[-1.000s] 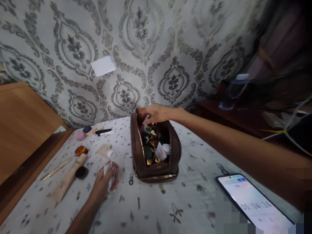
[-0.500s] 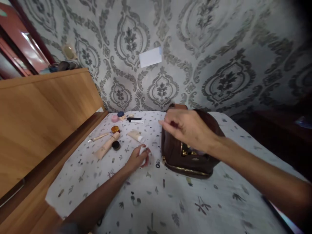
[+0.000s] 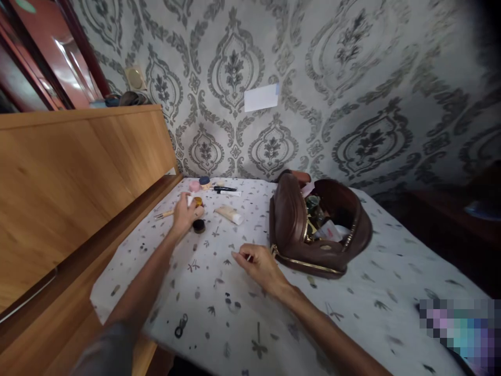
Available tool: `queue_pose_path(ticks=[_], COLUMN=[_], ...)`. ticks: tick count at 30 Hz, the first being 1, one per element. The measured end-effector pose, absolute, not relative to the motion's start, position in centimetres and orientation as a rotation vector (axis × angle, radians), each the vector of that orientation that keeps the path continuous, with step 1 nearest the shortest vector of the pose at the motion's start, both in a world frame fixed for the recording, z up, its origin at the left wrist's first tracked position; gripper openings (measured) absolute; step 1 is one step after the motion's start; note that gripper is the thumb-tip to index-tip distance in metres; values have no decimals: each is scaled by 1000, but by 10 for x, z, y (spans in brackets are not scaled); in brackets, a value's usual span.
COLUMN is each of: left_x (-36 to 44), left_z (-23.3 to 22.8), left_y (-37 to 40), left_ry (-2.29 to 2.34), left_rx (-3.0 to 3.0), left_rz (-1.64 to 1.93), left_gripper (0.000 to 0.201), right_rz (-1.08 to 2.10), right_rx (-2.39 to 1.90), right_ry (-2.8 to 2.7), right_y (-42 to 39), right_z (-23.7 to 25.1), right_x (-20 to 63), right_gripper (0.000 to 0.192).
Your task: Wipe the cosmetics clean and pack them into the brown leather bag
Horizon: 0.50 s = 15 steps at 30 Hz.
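Observation:
My left hand (image 3: 183, 213) reaches to the far left of the patterned white cloth (image 3: 242, 313). It is closed around a small white tube whose tip shows by my fingers, right beside a gold-lidded jar (image 3: 199, 201), a black round cap (image 3: 199, 226) and a thin brush (image 3: 163, 214). My right hand (image 3: 259, 267) rests on the cloth just left of the open brown cosmetics bag (image 3: 288, 230), fingers pinched on a small thin item that I cannot make out. The bag holds several small bottles and tubes (image 3: 326, 230).
A beige tube (image 3: 231, 214), a black pencil (image 3: 224, 189), a pink jar (image 3: 194, 186) and a blue-lidded jar (image 3: 204, 180) lie near the wall. A wooden panel (image 3: 78, 172) borders the left edge. White paper (image 3: 260, 97) is stuck on the wallpaper. A blurred screen (image 3: 457, 329) sits bottom right.
My right hand left the bag's mouth and came down onto the cloth left of it. My left hand carried the white tube away to the cosmetics by the wooden panel. The view swung left.

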<state>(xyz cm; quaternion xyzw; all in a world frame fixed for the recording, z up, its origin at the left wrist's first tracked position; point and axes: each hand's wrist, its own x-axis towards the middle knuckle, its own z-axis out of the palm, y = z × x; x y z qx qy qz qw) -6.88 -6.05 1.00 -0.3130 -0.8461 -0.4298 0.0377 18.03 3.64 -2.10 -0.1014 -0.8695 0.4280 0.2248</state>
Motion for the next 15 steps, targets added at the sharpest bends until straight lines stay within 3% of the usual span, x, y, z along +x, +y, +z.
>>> queue_pose_path(ticks=[3,8,15], left_x=[-105,-128,-111], left_z=[5,-21,-8], left_y=[-91,-122,-127], left_ry=[-2648,-2756,-2674], left_rx=[-845,-874,-1012], left_rz=[-984,-591,-486], left_gripper=[36,19,20], right_rz=[1421,1506,1499], right_rx=[-404,-496,-460], right_ry=[-2288,-2207,-2154], right_y=[29,26,24], right_z=[-40,-67,-64], right_x=[180,180,186], right_gripper=[45,47,46])
